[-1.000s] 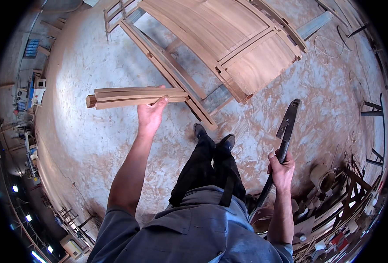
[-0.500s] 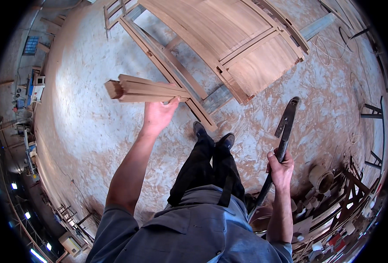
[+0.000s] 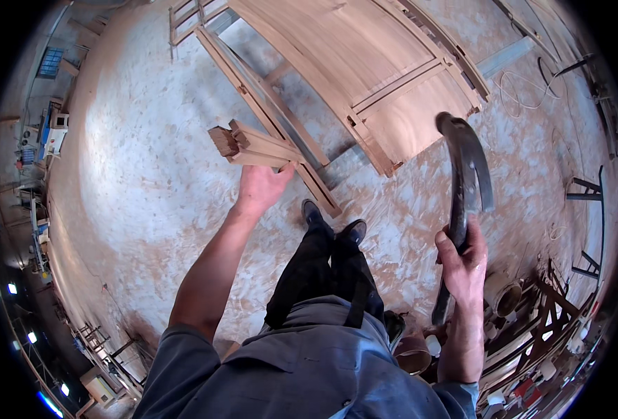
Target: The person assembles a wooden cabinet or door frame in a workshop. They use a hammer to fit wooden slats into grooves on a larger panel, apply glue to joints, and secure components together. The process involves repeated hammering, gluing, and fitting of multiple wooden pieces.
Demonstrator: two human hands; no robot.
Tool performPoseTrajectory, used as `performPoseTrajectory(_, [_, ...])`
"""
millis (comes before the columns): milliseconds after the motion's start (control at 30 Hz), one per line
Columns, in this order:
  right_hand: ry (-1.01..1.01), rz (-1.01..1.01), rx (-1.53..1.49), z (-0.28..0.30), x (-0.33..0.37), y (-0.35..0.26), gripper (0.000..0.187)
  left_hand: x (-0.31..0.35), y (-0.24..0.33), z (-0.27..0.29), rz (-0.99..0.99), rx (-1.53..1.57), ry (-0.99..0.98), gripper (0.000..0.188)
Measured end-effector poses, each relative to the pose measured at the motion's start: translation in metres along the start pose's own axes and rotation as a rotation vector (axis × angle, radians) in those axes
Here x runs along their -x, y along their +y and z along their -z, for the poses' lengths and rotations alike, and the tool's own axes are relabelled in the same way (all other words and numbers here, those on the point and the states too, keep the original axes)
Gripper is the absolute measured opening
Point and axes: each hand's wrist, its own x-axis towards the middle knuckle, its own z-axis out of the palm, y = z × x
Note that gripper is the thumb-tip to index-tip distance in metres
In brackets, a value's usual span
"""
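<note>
My left hand is closed around a grooved wooden post, with the thumb along its near side. The post's rough, stepped end tilts up toward me, while its other end is hidden beyond my hand, over the panel frame's long side rail. In my right hand is a dark metal claw hammer, gripped by the handle. Its head is raised, with the claw curving down on the right. Past both hands a large wooden panel lies in its frame.
Buckets and a heap of scrap wood stand at the lower right. A pale cord lies on the floor at the far right, near a black metal stand. Tools and boxes line the left wall.
The hammer has swung upward and turned, now showing its claw; my right hand has risen slightly and moved right. The post in my left hand has moved right and points more toward me.
</note>
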Motion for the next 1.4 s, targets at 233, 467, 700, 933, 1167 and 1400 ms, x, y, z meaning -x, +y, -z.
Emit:
performPoseTrajectory(233, [-0.251, 0.120, -0.017, -0.009, 0.000, -0.063, 0.021, 0.005, -0.013, -0.004, -0.028, -0.063, 0.004, 0.034])
performPoseTrajectory(467, [-0.235, 0.099, 0.017, -0.031, -0.013, -0.052, 0.029, 0.005, -0.004, 0.002, 0.100, 0.039, -0.062, 0.032])
performPoseTrajectory(700, [-0.206, -0.155, 0.111, -0.033, -0.023, -0.012, 0.036, 0.005, 0.006, 0.005, 0.195, 0.133, -0.086, 0.034])
performPoseTrajectory(933, [-0.065, -0.029, 0.255, -0.030, -0.043, 0.013, 0.041, 0.008, -0.001, 0.005, 0.118, 0.192, -0.020, 0.039])
performPoseTrajectory(1167, [0.058, 0.192, 0.398, -0.048, -0.079, -0.028, 0.045, 0.008, -0.003, 0.011, 0.094, 0.156, -0.055, 0.042])
performPoseTrajectory(1400, [0.091, 0.189, 0.606, -0.067, -0.121, -0.002, 0.044, 0.008, -0.009, 0.003, 0.060, 0.184, 0.059, 0.031])
